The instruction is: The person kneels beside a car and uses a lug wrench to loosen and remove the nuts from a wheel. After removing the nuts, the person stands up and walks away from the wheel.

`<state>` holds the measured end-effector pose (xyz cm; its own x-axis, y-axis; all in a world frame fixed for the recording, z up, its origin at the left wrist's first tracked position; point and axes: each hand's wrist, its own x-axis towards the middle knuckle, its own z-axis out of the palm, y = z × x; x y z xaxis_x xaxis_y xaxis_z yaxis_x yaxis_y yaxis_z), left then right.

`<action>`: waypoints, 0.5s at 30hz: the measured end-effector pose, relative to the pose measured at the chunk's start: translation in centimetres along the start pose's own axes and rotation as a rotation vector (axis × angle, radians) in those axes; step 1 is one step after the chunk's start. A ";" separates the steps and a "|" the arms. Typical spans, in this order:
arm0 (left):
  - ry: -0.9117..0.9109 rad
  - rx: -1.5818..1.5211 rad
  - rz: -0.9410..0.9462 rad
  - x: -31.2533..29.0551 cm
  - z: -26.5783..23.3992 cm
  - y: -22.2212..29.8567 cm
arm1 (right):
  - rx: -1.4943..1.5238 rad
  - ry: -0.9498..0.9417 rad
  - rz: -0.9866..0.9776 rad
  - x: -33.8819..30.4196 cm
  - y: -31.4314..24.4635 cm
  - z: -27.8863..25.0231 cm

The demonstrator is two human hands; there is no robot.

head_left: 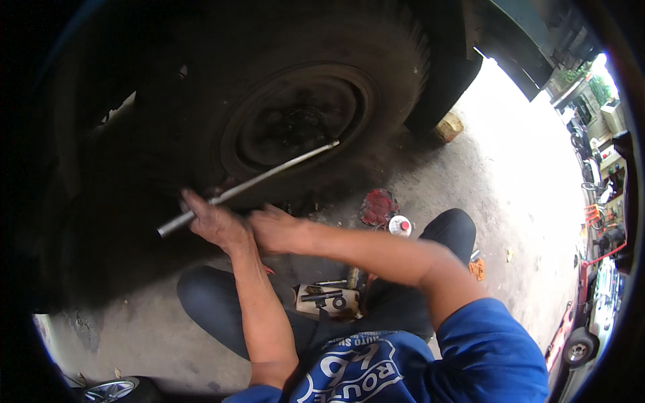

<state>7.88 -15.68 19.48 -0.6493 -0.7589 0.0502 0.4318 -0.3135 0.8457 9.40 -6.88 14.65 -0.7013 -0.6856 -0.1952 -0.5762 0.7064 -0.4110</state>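
Observation:
My left hand [220,227] is closed round the lower part of a long silver metal bar [277,168]. The bar slants up to the right, its far end in front of the rim of a large dark wheel [366,87]. Whether that end touches the wheel is not clear in the shade. Just right of my left wrist, below the bar, is my right hand [277,230]. It looks curled, with its fingertips partly hidden behind the left wrist, and I cannot make out what is in it.
Between my legs lies a pale tray [309,307] with dark metal parts, including a ring [339,303]. A red cloth-like heap [379,207] and a white round container with a red cap [400,226] are by my right knee. A block [449,127] stands beyond the tyre.

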 end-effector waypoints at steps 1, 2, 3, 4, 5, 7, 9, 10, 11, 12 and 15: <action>0.027 0.059 -0.134 1.0 -2.6 -2.1 | 0.175 -0.023 0.096 -0.5 1.5 1.7; 0.077 -0.111 -0.218 2.2 -4.3 -5.0 | 0.335 0.070 0.151 -1.2 3.4 3.4; 0.073 -0.257 -0.412 3.1 -6.3 -8.1 | 0.570 0.071 0.326 -1.6 5.4 4.8; 0.131 -0.258 -0.584 3.4 -8.4 -11.1 | 0.910 0.162 0.433 -2.3 7.6 5.8; 0.154 -0.271 -0.709 3.0 -10.3 -14.2 | 1.411 0.356 0.603 -1.9 9.2 7.1; 0.328 -0.162 -0.912 0.8 -12.9 -19.9 | 1.805 0.572 0.352 -1.3 12.3 8.8; 0.277 -0.112 -1.199 -2.8 -15.0 -22.9 | 1.673 0.597 0.451 -0.7 14.9 10.6; 0.147 0.042 -1.372 -3.9 -15.1 -23.7 | 1.608 0.611 0.423 -0.5 16.3 11.5; -0.097 0.253 -1.415 -5.3 -14.9 -24.0 | 1.268 0.648 0.536 -0.5 18.0 12.2; -0.316 0.436 -1.473 -6.6 -14.5 -23.8 | 0.893 0.658 0.549 -1.2 20.1 12.6; -0.673 0.539 -1.334 -9.1 -11.6 -22.6 | -0.429 -0.104 0.362 -5.5 27.9 11.2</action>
<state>11.31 -8.32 -6.21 -0.5741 0.3100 -0.7578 -0.8180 -0.1772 0.5472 1.84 14.63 -5.72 -0.8536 -0.3845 -0.3516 -0.4404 0.8930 0.0928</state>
